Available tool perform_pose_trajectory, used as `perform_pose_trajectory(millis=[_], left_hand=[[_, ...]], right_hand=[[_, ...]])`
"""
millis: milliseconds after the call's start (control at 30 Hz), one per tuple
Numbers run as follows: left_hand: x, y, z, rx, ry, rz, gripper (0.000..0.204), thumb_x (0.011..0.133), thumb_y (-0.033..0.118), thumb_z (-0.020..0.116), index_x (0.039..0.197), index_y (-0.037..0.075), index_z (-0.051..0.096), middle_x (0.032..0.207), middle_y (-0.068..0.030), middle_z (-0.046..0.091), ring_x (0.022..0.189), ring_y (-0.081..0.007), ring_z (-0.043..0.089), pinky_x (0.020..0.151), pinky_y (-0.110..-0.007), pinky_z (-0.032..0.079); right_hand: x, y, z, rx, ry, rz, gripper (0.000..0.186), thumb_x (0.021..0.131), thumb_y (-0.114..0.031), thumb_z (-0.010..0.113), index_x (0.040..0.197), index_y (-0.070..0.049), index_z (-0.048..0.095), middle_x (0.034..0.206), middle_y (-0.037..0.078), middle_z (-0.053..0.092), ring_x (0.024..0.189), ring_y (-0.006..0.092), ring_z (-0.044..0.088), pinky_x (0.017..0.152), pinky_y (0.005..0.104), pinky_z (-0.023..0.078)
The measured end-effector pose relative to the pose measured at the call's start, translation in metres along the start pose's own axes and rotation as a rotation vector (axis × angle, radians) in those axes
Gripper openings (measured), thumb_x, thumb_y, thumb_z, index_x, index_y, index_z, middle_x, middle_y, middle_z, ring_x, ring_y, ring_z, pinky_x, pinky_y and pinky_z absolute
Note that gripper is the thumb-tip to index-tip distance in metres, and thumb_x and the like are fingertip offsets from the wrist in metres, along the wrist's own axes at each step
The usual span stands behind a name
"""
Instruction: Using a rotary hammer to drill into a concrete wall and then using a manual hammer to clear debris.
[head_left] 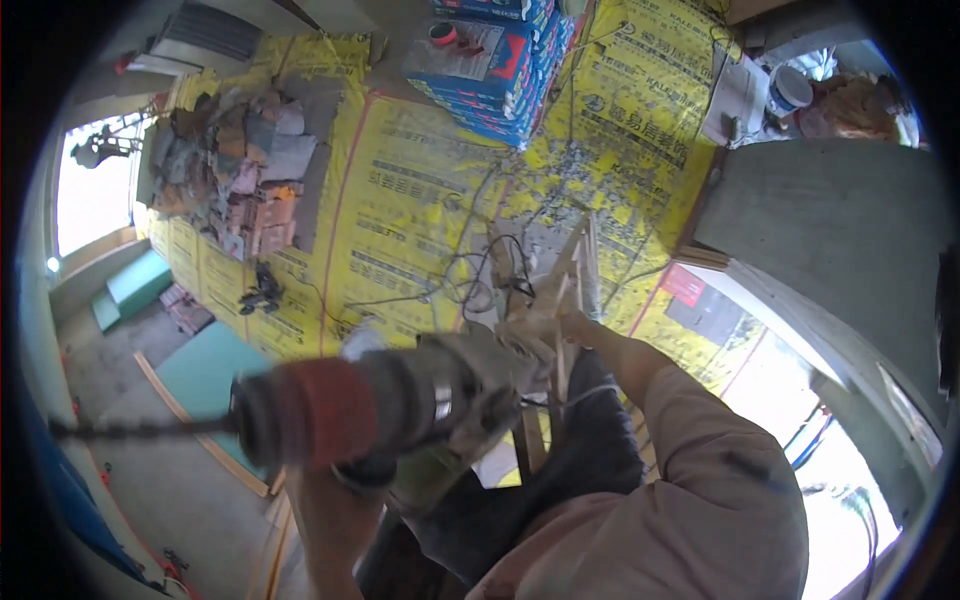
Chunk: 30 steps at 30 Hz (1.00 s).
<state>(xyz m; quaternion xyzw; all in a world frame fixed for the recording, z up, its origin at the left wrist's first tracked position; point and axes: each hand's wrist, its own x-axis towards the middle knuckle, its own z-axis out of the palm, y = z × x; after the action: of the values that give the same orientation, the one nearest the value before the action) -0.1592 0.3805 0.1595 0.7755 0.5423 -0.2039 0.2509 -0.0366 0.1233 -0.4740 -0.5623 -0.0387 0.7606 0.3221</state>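
Observation:
A large rotary hammer drill (pixel 430 385) lies across the middle of the view, its red and black chuck collar (pixel 320 410) to the left. From it a long dark drill bit (pixel 140 430), slightly blurred, points left. Below the tool's front my left hand (pixel 335 490) is closed at the side handle, its fingers mostly hidden by the drill. At the rear end my right hand (pixel 560 328) is wrapped round the back grip, partly covered by the tool. Beneath my right hand stands a wooden stepladder (pixel 580 265), close to my legs.
Yellow printed floor sheeting (pixel 400 200) carries loose cables (pixel 465 285) and scattered rubble (pixel 570 175). Stacked blue packages (pixel 485 85) stand far ahead. A heap of rags and debris (pixel 240 160) lies far left. Green boards (pixel 205 380) rest at left; a grey wall panel (pixel 820 225) rises at right.

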Motion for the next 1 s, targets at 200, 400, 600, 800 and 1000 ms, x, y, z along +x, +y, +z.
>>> perform_pose_trajectory(millis=[200,400,600,800,1000], left_hand=[[0.041,-0.002,0.025,0.037,0.206,0.083,0.03,0.076,0.023,0.075,0.099,0.005,0.069,0.102,-0.0181,0.071,0.098,-0.0405,0.066,0.083,-0.046,0.053],[0.057,0.009,0.039,0.205,0.096,0.019,0.03,0.076,0.024,0.075,0.098,0.005,0.07,0.1,-0.0188,0.071,0.097,-0.0408,0.067,0.083,-0.046,0.053],[0.062,0.004,0.056,0.296,-0.005,-0.044,0.03,0.076,0.026,0.074,0.097,0.004,0.07,0.098,-0.0194,0.071,0.095,-0.0411,0.067,0.083,-0.046,0.053],[0.061,0.004,0.077,0.346,-0.043,-0.09,0.031,0.076,0.028,0.074,0.096,0.004,0.071,0.097,-0.02,0.071,0.094,-0.0413,0.067,0.083,-0.046,0.053],[0.026,0.001,0.097,0.344,-0.152,-0.173,0.032,0.076,0.029,0.074,0.095,0.003,0.071,0.095,-0.0206,0.071,0.093,-0.0416,0.068,0.083,-0.046,0.053]], right_hand=[[0.052,0.051,0.069,-0.149,0.062,-0.182,0.018,0.075,-0.017,0.069,0.092,-0.009,0.07,0.081,0.013,0.069,0.073,0.0327,0.068,0.064,0.0451,0.053],[0.097,0.08,0.087,-0.35,0.096,-0.309,0.016,0.077,-0.017,0.068,0.09,-0.009,0.07,0.078,0.012,0.068,0.07,0.0308,0.067,0.062,0.044,0.052],[0.106,0.113,0.119,-0.619,0.171,-0.415,0.014,0.078,-0.016,0.068,0.089,-0.009,0.07,0.076,0.011,0.067,0.067,0.0289,0.066,0.06,0.0429,0.051],[0.117,0.118,0.1,-0.94,0.286,-0.559,0.011,0.079,-0.015,0.067,0.087,-0.008,0.071,0.074,0.01,0.066,0.064,0.0269,0.065,0.058,0.0419,0.05],[0.072,0.119,0.097,-1.254,0.332,-0.607,0.01,0.08,-0.015,0.066,0.086,-0.008,0.071,0.072,0.009,0.066,0.062,0.0253,0.064,0.056,0.041,0.049]])
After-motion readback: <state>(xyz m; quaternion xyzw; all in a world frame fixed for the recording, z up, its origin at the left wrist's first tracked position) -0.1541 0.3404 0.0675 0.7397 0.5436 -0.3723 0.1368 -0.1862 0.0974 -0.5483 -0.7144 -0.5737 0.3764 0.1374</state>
